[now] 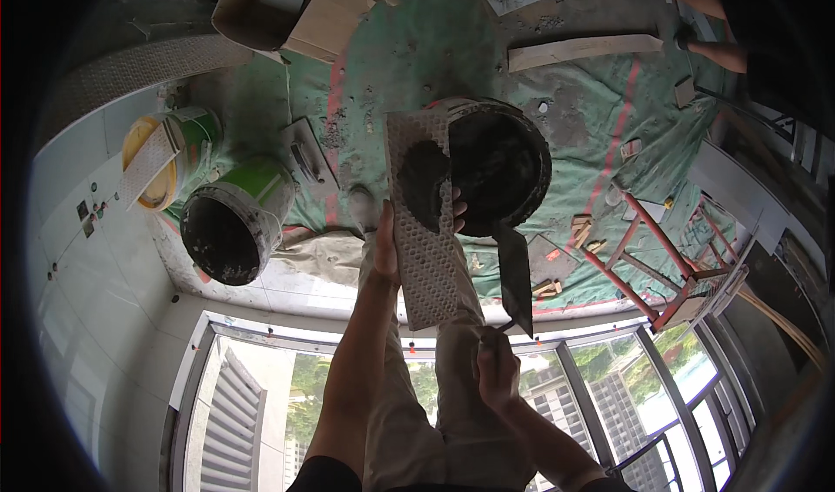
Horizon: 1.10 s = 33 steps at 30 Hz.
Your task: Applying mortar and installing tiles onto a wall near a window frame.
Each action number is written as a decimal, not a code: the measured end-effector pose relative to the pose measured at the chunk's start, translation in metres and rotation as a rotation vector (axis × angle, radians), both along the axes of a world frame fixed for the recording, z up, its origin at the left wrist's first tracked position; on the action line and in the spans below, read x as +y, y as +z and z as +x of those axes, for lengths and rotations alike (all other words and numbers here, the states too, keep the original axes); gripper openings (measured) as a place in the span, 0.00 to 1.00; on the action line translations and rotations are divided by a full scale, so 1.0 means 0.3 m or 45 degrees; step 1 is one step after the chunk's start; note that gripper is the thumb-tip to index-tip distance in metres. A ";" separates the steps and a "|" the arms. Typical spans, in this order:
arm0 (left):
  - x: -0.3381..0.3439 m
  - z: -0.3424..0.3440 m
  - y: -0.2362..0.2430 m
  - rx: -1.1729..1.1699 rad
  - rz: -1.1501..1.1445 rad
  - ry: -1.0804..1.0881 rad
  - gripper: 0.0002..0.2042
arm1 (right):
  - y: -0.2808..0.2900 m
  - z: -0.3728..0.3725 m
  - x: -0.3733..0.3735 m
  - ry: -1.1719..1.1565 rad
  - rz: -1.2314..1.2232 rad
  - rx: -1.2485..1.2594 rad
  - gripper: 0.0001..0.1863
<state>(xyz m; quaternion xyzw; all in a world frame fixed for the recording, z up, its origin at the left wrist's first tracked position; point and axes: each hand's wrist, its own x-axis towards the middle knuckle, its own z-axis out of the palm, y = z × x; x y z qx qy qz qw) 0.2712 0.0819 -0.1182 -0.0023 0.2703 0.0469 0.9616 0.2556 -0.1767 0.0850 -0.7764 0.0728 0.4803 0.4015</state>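
My left hand (386, 244) grips a long, dimpled-backed tile (424, 285) upright along its sides, fingertips curling round its right edge. A dark patch of wet mortar (422, 181) sits on the tile's upper half. Just behind it, a large round bucket (497, 166) holds dark mixture, partly hidden by the tile. My right hand (497, 370) is closed on the handle of a dark, mortar-coated trowel (514, 274), whose flat blade stands beside the tile, to its right, reaching up to the bucket's lower rim.
Two green-and-white buckets (260, 198) (194, 144) lie left on green sheeting (417, 48), near a loose trowel (310, 154). A red stool (647, 257) stands right. Cardboard (315, 13) lies at the far side. Another person's legs (704, 5) show top right. Windows (417, 379) appear along the bottom.
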 end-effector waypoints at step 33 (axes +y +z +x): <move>-0.039 -0.206 0.280 0.173 -0.080 -0.090 0.52 | -0.717 0.191 -0.250 -0.350 -0.053 0.366 0.21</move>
